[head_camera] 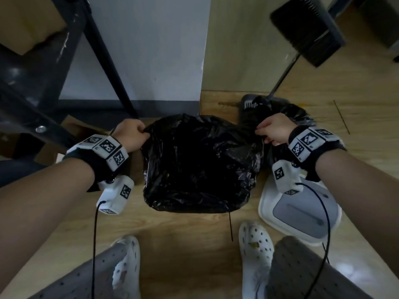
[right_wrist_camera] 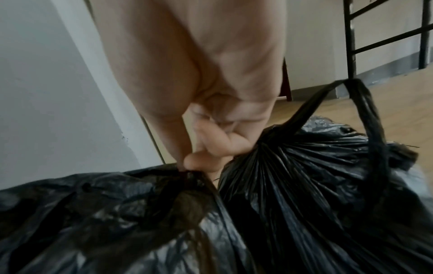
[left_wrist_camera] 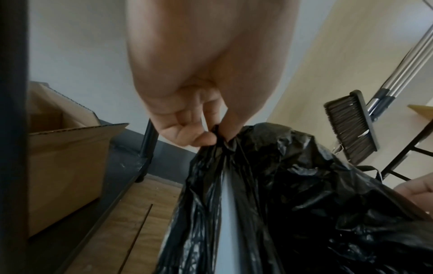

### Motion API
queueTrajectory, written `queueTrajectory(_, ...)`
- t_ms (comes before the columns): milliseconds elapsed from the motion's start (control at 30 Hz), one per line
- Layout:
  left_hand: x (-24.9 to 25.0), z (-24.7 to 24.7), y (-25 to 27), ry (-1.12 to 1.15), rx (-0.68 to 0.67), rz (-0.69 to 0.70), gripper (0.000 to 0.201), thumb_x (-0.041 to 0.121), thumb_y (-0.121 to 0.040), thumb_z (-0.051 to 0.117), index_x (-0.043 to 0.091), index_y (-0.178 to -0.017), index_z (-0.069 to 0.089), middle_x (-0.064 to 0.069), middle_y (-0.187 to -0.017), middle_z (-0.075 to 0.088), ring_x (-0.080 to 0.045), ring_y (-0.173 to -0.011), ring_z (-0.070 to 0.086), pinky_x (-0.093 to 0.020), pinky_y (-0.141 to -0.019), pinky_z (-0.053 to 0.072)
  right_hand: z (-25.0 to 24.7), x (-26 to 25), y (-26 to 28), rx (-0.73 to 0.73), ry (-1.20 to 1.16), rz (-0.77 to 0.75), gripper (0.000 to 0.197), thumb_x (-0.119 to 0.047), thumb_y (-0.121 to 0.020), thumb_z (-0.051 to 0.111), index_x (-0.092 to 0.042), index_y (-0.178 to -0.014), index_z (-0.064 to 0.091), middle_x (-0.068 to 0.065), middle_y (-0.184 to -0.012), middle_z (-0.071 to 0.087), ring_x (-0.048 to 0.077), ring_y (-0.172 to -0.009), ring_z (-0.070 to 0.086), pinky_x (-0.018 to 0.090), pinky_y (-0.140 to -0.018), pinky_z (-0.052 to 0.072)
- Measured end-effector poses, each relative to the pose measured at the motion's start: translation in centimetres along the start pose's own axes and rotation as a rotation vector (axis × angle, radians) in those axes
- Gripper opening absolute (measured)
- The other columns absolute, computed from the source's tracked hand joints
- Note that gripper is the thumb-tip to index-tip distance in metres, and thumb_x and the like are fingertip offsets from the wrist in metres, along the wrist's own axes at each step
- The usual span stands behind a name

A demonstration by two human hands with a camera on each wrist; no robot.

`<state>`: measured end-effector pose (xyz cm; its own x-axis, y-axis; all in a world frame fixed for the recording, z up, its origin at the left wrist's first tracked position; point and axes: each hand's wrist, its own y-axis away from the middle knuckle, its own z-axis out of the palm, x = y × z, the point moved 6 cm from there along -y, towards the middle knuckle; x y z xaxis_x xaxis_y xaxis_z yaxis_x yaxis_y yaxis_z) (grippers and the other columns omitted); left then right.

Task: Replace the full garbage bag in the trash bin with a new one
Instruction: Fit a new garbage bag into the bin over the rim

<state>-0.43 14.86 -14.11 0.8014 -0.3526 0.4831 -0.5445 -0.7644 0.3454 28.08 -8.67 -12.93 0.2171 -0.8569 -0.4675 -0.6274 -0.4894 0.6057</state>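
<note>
A new black garbage bag [head_camera: 200,160] is spread open over the trash bin on the wooden floor. A strip of the bin's white wall [left_wrist_camera: 228,213] shows between the folds. My left hand [head_camera: 131,134] pinches the bag's left edge [left_wrist_camera: 293,185] between thumb and fingers [left_wrist_camera: 206,139]. My right hand [head_camera: 274,131] pinches the right edge [right_wrist_camera: 105,213] in the same way, with curled fingers [right_wrist_camera: 199,159]. The full bag [head_camera: 298,114] sits on the floor just behind my right hand, its top gathered and tied with a loop [right_wrist_camera: 316,176].
The bin's white and grey lid [head_camera: 300,210] lies on the floor at the right, by my right foot. A broom [head_camera: 306,29] and dustpan [head_camera: 250,102] stand behind the full bag. A black metal rack [head_camera: 112,67] and a cardboard box [left_wrist_camera: 65,157] are at the left.
</note>
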Motion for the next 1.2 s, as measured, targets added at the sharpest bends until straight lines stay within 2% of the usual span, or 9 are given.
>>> queueTrajectory(167, 1.5, 0.0, -0.4, 0.140, 0.029, 0.020, 0.010, 0.017, -0.081, 0.063, 0.015, -0.090, 0.067, -0.003, -0.082, 0.063, -0.022, -0.083, 0.059, -0.027, -0.076, 0.044, 0.9, -0.9, 0.4, -0.092, 0.004, -0.034, 0.035, -0.019, -0.087, 0.065, -0.004, -0.119, 0.059, 0.013, -0.070, 0.050, 0.022, -0.057, 0.042, 0.029, -0.048, 0.033)
queueTrajectory(267, 2.9, 0.2, -0.8, 0.107, -0.014, 0.076, 0.007, 0.021, -0.083, 0.065, 0.014, -0.082, 0.068, -0.003, -0.077, 0.063, -0.021, -0.082, 0.061, -0.024, -0.074, 0.039, -0.4, -1.9, -0.4, 0.025, -0.069, -0.066, 0.031, -0.017, -0.088, 0.064, -0.003, -0.116, 0.062, 0.010, -0.067, 0.050, 0.020, -0.058, 0.043, 0.029, -0.048, 0.034)
queueTrajectory(500, 2.1, -0.1, -2.8, 0.142, 0.197, 0.063, 0.027, 0.007, -0.080, 0.065, 0.022, -0.063, 0.050, -0.004, -0.080, 0.061, -0.022, -0.079, 0.058, -0.028, -0.074, 0.044, -0.8, -3.2, -3.0, 0.056, 0.076, -0.114, 0.019, -0.022, -0.088, 0.065, -0.007, -0.098, 0.069, -0.001, -0.063, 0.052, 0.012, -0.054, 0.046, 0.018, -0.045, 0.036)
queueTrajectory(733, 0.9, 0.2, -4.2, 0.133, 0.180, 0.015, 0.023, 0.001, -0.082, 0.053, 0.015, -0.084, 0.071, -0.010, -0.093, 0.071, -0.026, -0.096, 0.064, -0.023, -0.083, 0.043, -0.2, -3.4, -4.6, -0.011, -0.103, -0.082, 0.015, -0.018, -0.090, 0.062, -0.006, -0.094, 0.069, 0.005, -0.076, 0.070, 0.012, -0.048, 0.039, 0.017, -0.036, 0.030)
queueTrajectory(800, 0.9, 0.3, -4.2, 0.188, 0.149, -0.033, 0.015, 0.015, -0.084, 0.059, 0.013, -0.098, 0.063, -0.005, -0.096, 0.065, -0.024, -0.099, 0.061, -0.027, -0.086, 0.043, -0.4, -3.4, -4.7, -0.016, -0.106, -0.091, 0.015, -0.018, -0.089, 0.063, -0.007, -0.096, 0.069, 0.004, -0.080, 0.072, 0.011, -0.050, 0.040, 0.021, -0.042, 0.030)
queueTrajectory(900, 1.4, 1.2, -4.1, 0.200, -0.031, -0.011, 0.037, 0.035, -0.079, 0.069, 0.018, -0.111, 0.059, 0.001, -0.100, 0.059, -0.018, -0.100, 0.057, -0.029, -0.095, 0.043, -0.8, -3.6, -4.4, -0.015, -0.101, -0.122, 0.014, -0.017, -0.087, 0.065, -0.008, -0.096, 0.070, 0.005, -0.086, 0.073, 0.010, -0.051, 0.042, 0.018, -0.039, 0.031)
queueTrajectory(1033, 2.5, 0.5, -4.0, 0.071, 0.001, 0.147, 0.010, 0.027, -0.076, 0.072, 0.026, -0.083, 0.065, -0.005, -0.094, 0.065, -0.027, -0.101, 0.057, -0.039, -0.095, 0.046, -1.8, -3.9, -3.3, -0.022, -0.178, -0.163, 0.015, -0.014, -0.083, 0.069, -0.011, -0.097, 0.069, 0.005, -0.086, 0.075, 0.008, -0.046, 0.041, 0.013, -0.034, 0.028)
queueTrajectory(1133, 3.9, 0.1, -3.3, 0.134, -0.042, 0.185, 0.009, 0.013, -0.079, 0.069, 0.017, -0.076, 0.061, 0.000, -0.077, 0.059, -0.019, -0.080, 0.055, -0.023, -0.069, 0.044, -2.4, -3.7, -2.2, -0.042, -0.212, -0.195, 0.015, -0.013, -0.082, 0.069, -0.010, -0.097, 0.068, 0.006, -0.086, 0.075, 0.006, -0.043, 0.040, 0.014, -0.034, 0.027)
queueTrajectory(1200, 4.7, 0.2, -2.6, 0.202, -0.132, 0.170, 0.019, 0.009, -0.081, 0.065, 0.016, -0.065, 0.058, -0.002, -0.072, 0.058, -0.016, -0.075, 0.053, -0.020, -0.066, 0.040, -2.8, -3.4, -1.4, -0.042, -0.218, -0.213, 0.014, -0.012, -0.082, 0.069, -0.012, -0.096, 0.067, 0.006, -0.085, 0.073, 0.007, -0.044, 0.041, 0.015, -0.036, 0.027)
